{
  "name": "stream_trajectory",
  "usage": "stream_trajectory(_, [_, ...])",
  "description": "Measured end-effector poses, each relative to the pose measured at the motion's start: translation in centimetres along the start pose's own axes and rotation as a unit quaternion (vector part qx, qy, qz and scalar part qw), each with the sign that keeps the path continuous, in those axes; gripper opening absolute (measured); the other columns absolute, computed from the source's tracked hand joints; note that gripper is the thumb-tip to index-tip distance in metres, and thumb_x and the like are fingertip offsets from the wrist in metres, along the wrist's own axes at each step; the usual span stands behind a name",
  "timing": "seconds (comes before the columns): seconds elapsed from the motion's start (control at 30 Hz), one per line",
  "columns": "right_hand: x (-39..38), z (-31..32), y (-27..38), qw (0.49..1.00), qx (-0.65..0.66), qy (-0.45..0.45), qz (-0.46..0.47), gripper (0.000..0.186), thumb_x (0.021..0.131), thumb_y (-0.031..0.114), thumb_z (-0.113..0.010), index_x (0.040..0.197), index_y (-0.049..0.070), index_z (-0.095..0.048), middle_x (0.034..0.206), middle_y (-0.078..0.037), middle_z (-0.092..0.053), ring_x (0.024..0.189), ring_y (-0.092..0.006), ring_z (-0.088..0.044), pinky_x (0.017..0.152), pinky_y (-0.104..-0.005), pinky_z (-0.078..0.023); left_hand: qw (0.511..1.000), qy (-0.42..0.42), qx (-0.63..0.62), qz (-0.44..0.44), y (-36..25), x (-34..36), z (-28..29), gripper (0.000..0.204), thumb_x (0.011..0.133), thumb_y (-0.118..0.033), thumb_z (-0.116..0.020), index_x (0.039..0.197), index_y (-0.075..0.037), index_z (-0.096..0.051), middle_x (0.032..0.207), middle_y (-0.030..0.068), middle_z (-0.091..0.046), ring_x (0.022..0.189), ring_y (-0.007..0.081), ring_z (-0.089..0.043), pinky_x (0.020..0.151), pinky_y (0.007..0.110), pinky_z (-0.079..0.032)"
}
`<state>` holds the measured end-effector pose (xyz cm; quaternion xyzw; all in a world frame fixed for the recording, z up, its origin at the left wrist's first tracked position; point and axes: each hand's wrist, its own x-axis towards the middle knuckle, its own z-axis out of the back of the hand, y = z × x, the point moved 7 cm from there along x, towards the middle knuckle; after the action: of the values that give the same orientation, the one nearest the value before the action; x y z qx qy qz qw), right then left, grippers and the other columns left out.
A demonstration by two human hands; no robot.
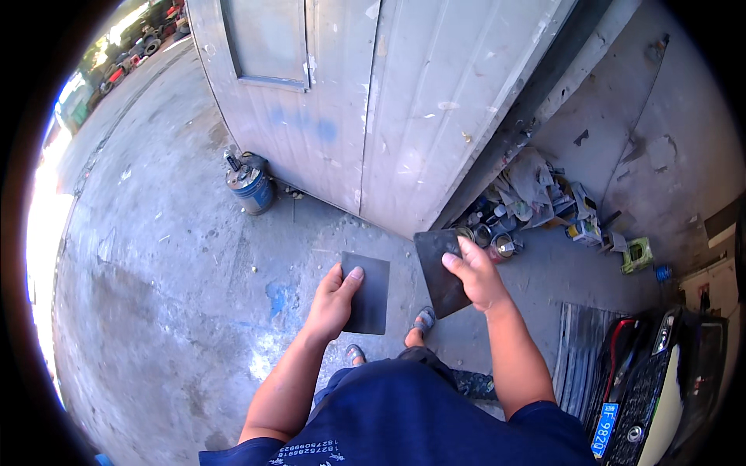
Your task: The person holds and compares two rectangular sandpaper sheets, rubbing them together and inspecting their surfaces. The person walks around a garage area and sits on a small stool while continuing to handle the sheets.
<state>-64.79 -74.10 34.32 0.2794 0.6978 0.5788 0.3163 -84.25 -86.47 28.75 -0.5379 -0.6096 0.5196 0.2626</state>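
My left hand grips the left edge of a thin, dark grey rectangular sheet, with the thumb lying on its face. In my right hand is a second flat rectangular piece, a blackish sheet with rounded corners and a scuffed, smudged face. That hand pinches it along its right edge, thumb on top. Both sheets are held up in front of my body, tilted and apart from each other. What they are made of I cannot tell. The fingers behind each sheet are mostly hidden.
Ahead stands a pale panelled metal wall. A blue bucket sits at its foot. Cans, papers and boxes clutter the right corner. Car front parts lie at lower right beside ribbed grey sheeting. The floor is stained concrete.
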Motion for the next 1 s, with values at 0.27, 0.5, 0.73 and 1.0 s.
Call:
stream_trajectory(0.27, [-1.2, -2.0, -2.7, 1.0, -0.021, 0.004, 0.01, 0.05, 0.09, 0.008, -0.058, 0.135, -0.006, -0.038, 0.127, -0.012, -0.053, 0.116, -0.0154, -0.05, 0.098, -0.0303, -0.041, 0.993, -0.086, -0.077, 0.034, 0.9, -0.3, 2.4, 0.03, 0.101, -0.031, -0.045, 0.099, -0.003, -0.057, 0.088, 0.0016, -0.059, 0.08, 0.0083, -0.054, 0.072, 0.026, -0.045])
stream_trajectory(0.5, [-2.5, 0.5, -3.9, 0.994, -0.109, -0.011, -0.001, 0.047, 0.089, 0.013, -0.062, 0.129, -0.004, -0.047, 0.118, -0.013, -0.06, 0.107, -0.0167, -0.057, 0.093, -0.0309, -0.045, 0.983, -0.031, 0.161, 0.081, 1.5, 0.5, 1.1, 0.058, 0.099, -0.05, -0.039, 0.07, -0.003, -0.058, 0.062, -0.0021, -0.05, 0.062, 0.009, -0.05, 0.06, 0.027, -0.041])
stream_trajectory(0.73, [-3.4, 1.0, -4.5, 0.928, -0.365, 0.039, -0.063, 0.051, 0.083, 0.024, -0.067, 0.125, -0.001, -0.053, 0.107, -0.023, -0.065, 0.098, -0.0304, -0.065, 0.084, -0.0364, -0.049, 0.955, 0.125, 0.27, 0.004, 3.4, 2.0, -4.0, 0.024, 0.095, -0.014, -0.053, 0.115, -0.003, -0.059, 0.097, 0.0084, -0.064, 0.097, 0.0154, -0.061, 0.086, 0.029, -0.048])
stream_trajectory(1.0, [-5.4, 5.5, -5.3, 0.955, -0.289, -0.002, -0.066, 0.039, 0.077, 0.006, -0.067, 0.114, -0.002, -0.058, 0.093, -0.01, -0.067, 0.086, -0.0148, -0.063, 0.081, -0.0306, -0.05, 0.925, 0.281, 0.255, 0.015, 6.6, 4.1, -10.7, 0.02, 0.093, -0.022, -0.058, 0.092, -0.003, -0.062, 0.081, 0.0076, -0.063, 0.078, 0.0138, -0.056, 0.074, 0.032, -0.045])
